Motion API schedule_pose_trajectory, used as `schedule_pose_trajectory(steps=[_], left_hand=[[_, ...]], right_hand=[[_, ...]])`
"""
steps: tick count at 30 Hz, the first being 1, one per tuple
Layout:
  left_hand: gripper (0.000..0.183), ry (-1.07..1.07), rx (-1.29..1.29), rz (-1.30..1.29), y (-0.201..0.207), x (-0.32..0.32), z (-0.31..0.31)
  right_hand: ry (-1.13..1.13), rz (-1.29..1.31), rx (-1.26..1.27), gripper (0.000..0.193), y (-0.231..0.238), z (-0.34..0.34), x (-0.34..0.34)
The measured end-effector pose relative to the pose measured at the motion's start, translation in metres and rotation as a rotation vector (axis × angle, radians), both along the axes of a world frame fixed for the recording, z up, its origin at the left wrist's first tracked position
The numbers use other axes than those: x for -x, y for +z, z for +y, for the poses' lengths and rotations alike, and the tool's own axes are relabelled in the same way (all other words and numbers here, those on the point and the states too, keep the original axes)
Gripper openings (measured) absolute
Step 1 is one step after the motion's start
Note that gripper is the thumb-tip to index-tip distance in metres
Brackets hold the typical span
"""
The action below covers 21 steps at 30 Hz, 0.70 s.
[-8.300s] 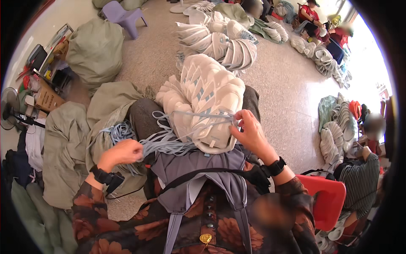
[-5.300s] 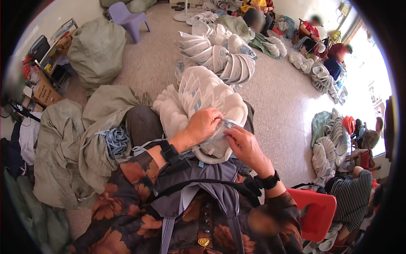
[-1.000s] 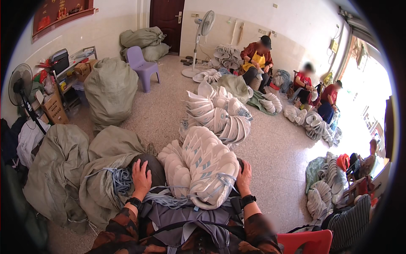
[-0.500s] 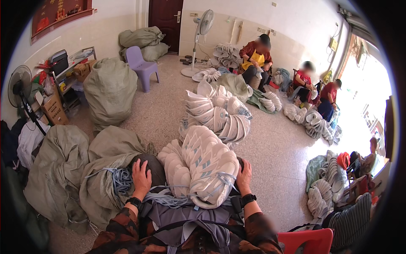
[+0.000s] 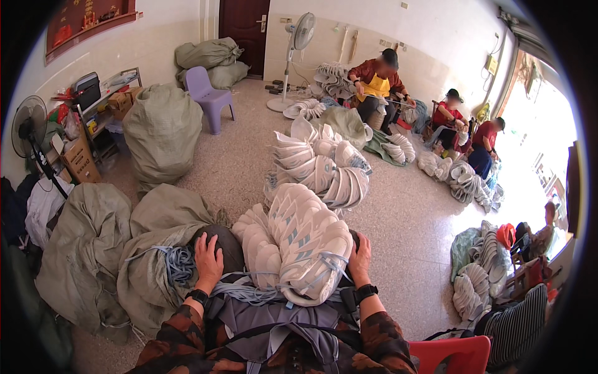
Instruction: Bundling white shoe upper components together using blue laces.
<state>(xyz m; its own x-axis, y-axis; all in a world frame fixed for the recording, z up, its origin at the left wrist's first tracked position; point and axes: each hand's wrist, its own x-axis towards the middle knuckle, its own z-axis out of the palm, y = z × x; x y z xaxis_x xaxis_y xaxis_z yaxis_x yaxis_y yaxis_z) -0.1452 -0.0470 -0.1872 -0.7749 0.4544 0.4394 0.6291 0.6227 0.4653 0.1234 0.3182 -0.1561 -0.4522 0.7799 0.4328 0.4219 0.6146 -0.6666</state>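
A thick bundle of white shoe uppers [image 5: 299,240] with grey-blue trim rests on my lap, tied round with light blue cord. My left hand [image 5: 208,260] lies on my dark-clothed knee to its left, fingers stretched out and nothing held. On the other side my right hand [image 5: 359,260] rests on my right knee close beside the bundle, its fingers extended and the thumb hidden or unclear. Loose pale blue laces [image 5: 249,293] spread across my lap below the bundle. A coil of similar blue laces [image 5: 179,265] sits on a sack left of my left hand.
More bundled uppers [image 5: 321,168] stand on the floor ahead. Bulging green-grey sacks [image 5: 87,249] crowd my left. A purple chair [image 5: 212,100] and standing fan [image 5: 303,34] are farther back. Several seated people work at the right; a red chair [image 5: 451,354] is near my right elbow.
My hands and the bundle stay put. The far person in the yellow apron has spread both arms apart, drawing out a thin strand; the person in red nearby has moved slightly.
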Motion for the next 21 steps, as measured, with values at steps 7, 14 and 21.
schedule_pose_trajectory(steps=[7,14,21], left_hand=[[0.045,-0.004,-0.002,0.013,-0.0023,0.0017,-0.0017],[0.045,0.004,0.007,0.012,-0.0044,0.0020,-0.0012],[0.044,0.005,0.009,-0.008,-0.0023,0.0012,-0.0007]], right_hand=[[-0.005,-0.003,-0.019,0.040,-0.0013,-0.0006,0.0004],[-0.009,-0.001,-0.010,0.039,-0.0005,-0.0003,0.0005],[-0.009,-0.001,0.001,0.039,-0.0011,0.0004,0.0003]])
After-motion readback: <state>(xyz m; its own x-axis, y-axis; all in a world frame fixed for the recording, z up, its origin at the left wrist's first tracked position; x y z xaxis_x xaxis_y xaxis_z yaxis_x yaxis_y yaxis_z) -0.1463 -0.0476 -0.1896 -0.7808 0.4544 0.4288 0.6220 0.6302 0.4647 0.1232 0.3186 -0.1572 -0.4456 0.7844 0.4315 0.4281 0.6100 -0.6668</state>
